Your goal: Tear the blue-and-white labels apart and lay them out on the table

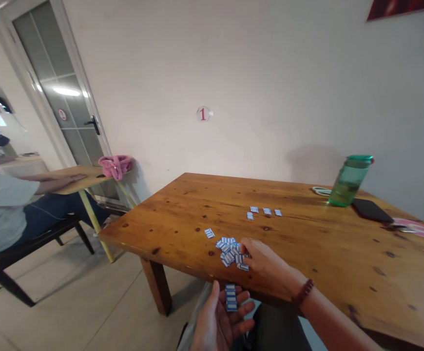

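At the card pile [229,251], the right hand [261,256] hid its grip, indiscernible; below the pile, the unclenched left hand [222,319] supported a strip [231,298].

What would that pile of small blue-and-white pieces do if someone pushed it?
The pile would probably spread apart, since it looks loosely overlapped. It's likely light, its pieces being small and seemingly thin. The loose piece beside it looks flat, so it would probably slide rather than roll.

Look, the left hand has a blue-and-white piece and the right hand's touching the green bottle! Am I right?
Not the green bottle: the head view shows the right hand at the pile of blue-and-white pieces. The left hand does have a piece.
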Demonstrator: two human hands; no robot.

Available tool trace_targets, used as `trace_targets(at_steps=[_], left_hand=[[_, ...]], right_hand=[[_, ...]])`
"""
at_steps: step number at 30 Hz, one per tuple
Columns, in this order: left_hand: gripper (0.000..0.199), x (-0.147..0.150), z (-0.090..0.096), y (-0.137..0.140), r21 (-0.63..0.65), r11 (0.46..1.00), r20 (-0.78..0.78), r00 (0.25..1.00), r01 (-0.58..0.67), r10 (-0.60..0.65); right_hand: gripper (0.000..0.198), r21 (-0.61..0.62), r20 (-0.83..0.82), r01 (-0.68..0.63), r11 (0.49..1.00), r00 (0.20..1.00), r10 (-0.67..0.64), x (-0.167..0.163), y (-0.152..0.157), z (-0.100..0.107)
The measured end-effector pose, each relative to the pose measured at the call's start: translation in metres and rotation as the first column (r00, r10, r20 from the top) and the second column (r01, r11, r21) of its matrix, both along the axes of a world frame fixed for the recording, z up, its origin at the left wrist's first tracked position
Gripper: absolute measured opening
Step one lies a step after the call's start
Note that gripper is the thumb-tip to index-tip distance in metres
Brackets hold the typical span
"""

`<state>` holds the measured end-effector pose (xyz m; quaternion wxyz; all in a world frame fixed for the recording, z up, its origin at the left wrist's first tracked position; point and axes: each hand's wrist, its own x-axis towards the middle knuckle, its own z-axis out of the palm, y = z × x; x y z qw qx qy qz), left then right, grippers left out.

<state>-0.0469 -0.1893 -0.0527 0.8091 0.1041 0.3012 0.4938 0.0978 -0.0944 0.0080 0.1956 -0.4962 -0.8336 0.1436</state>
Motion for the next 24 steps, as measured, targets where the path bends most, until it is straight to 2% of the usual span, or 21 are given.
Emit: trace_targets(at_steps=[4, 9, 10, 12, 14, 17, 20, 24], left_hand=[[0.017, 0.000, -0.007, 0.000, 0.085, 0.996, -0.063, 0.997, -0.037, 0.042], [0.021, 0.003, -0.015, -0.001, 0.165, 0.982, -0.147, 0.983, -0.088, 0.113], [0.023, 0.004, -0.016, -0.001, 0.178, 0.979, -0.190, 0.973, -0.099, 0.133], [0.027, 0.005, -0.015, -0.003, 0.186, 0.976, -0.272, 0.948, -0.115, 0.164], [0.027, 0.006, -0.014, -0.003, 0.183, 0.977, -0.318, 0.934, -0.109, 0.164], [0.030, 0.008, -0.014, -0.003, 0.182, 0.978, -0.348, 0.924, -0.099, 0.158], [0.033, 0.008, -0.017, -0.001, 0.184, 0.975, -0.369, 0.910, -0.129, 0.190], [0.036, 0.009, -0.019, 0.001, 0.157, 0.982, -0.404, 0.901, -0.103, 0.159]], right_hand=[[0.018, 0.004, -0.156, 0.049, 0.999, 0.987, -0.047, 0.003, -0.009, 0.006], [0.033, -0.086, -0.383, 0.080, 0.993, 0.918, -0.107, -0.001, -0.054, 0.000], [0.032, -0.202, -0.530, 0.038, 0.979, 0.836, -0.142, -0.003, -0.064, -0.005], [0.029, -0.365, -0.704, -0.050, 0.930, 0.669, -0.241, -0.007, -0.082, -0.018], [0.026, -0.454, -0.767, -0.067, 0.888, 0.537, -0.352, -0.011, -0.092, -0.031], [0.027, -0.522, -0.781, -0.049, 0.852, 0.429, -0.454, -0.013, -0.095, -0.045], [0.030, -0.537, -0.783, -0.037, 0.843, 0.395, -0.481, -0.011, -0.095, -0.050], [0.031, -0.532, -0.777, -0.033, 0.846, 0.417, -0.472, -0.008, -0.098, -0.052]])
